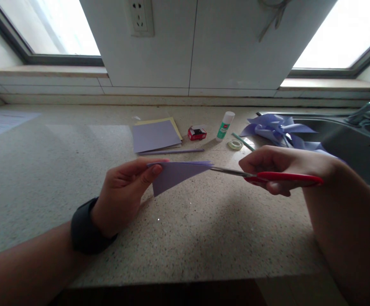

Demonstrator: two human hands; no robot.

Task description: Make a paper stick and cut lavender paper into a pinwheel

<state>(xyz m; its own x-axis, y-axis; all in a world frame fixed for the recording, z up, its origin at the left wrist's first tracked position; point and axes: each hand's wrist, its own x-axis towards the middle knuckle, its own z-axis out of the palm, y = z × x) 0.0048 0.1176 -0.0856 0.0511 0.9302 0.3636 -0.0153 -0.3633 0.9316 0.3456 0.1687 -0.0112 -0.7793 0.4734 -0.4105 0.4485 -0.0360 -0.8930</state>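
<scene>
The left hand (123, 193) pinches a folded piece of lilac paper (175, 174) between thumb and fingers, its grip closed on the paper's left edge and holding it up off the speckled worktop (188, 238). The paper forms a flat triangle whose long axis runs roughly level, left to right, tapering to a tip that points toward the right hand (277, 168). That hand has its grip closed round the red handles of a pair of scissors (268, 176), and the metal blades reach leftward along nearly the same line as the paper, their points meeting the paper's right tip. Whether the blades are parted or shut cannot be told at this angle. So paper and scissors lie end to end between the two hands, the paper nearer the left, the blades entering from the right.

Farther back on the worktop lie a small stack of coloured sheets (155, 135), a lilac stick (172, 151) just in front of them, a little red box (197, 133), a glue stick (225, 126) lying on its side, a roll of clear tape (235, 144) and a lilac paper pinwheel (277, 127) beside the sink (351, 144). A dark watch (84, 229) sits on the left wrist
</scene>
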